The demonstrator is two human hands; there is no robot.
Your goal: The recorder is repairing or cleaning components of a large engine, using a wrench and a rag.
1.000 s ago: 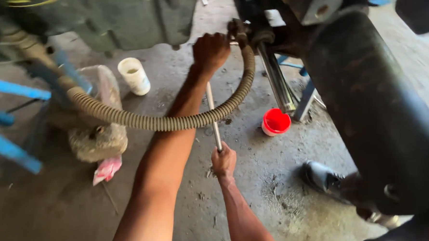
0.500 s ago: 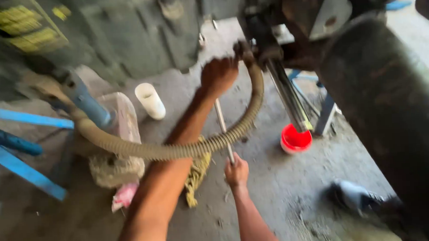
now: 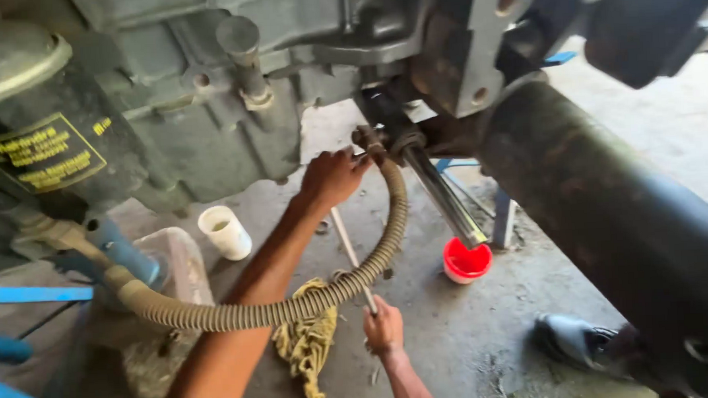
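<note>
Left hand [image 3: 333, 176] grips the corrugated hose [image 3: 295, 305] end at its fitting [image 3: 367, 139], right hand [image 3: 383, 329] fisted round the long rod [image 3: 350, 255]; levering carefully comes next.

Black angled label plate [image 3: 40, 153] with yellow lettering, upper-left machine housing

Only one view, from a camera worn on the head. Looking down and forward, under a big grey machine [image 3: 206, 94] and onto the concrete floor [image 3: 455, 338]. Very close to the machine at the top. Both hands, left [image 3: 333, 176] and right [image 3: 383, 329], near the middle, within arm's reach.
</note>
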